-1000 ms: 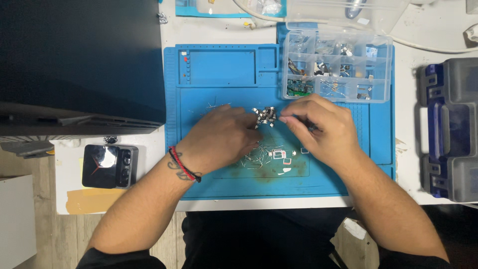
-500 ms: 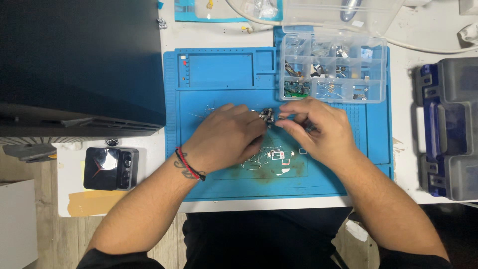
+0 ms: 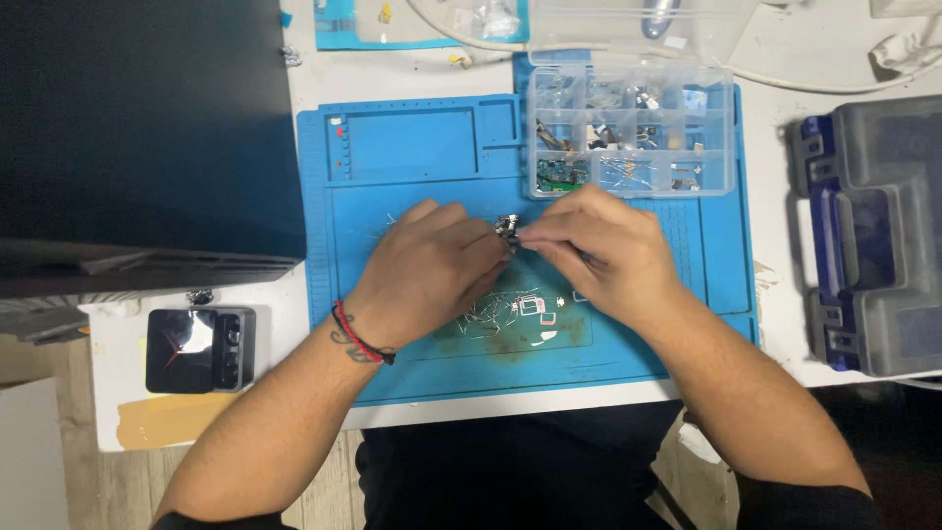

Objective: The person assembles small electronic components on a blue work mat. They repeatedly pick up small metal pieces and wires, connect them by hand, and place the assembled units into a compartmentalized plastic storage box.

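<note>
My left hand (image 3: 432, 265) and my right hand (image 3: 599, 250) meet over the middle of a blue work mat (image 3: 392, 363). Between their fingertips sits a small dark metal part (image 3: 507, 229), pinched from both sides. My right hand also grips a thin dark tool, mostly hidden under the fingers. Several small wire bits and tiny white components (image 3: 525, 309) lie scattered on the mat just below my hands. A red and black cord bracelet circles my left wrist.
A clear compartment box (image 3: 628, 132) of small parts stands open at the mat's far right. A grey and blue tool case (image 3: 868, 236) lies to the right. A large dark panel (image 3: 137, 128) fills the left, with a small black device (image 3: 196, 348) below it.
Both hands have stayed together over the mat's middle, shifting slightly to the left. The small part stays between the fingertips.
</note>
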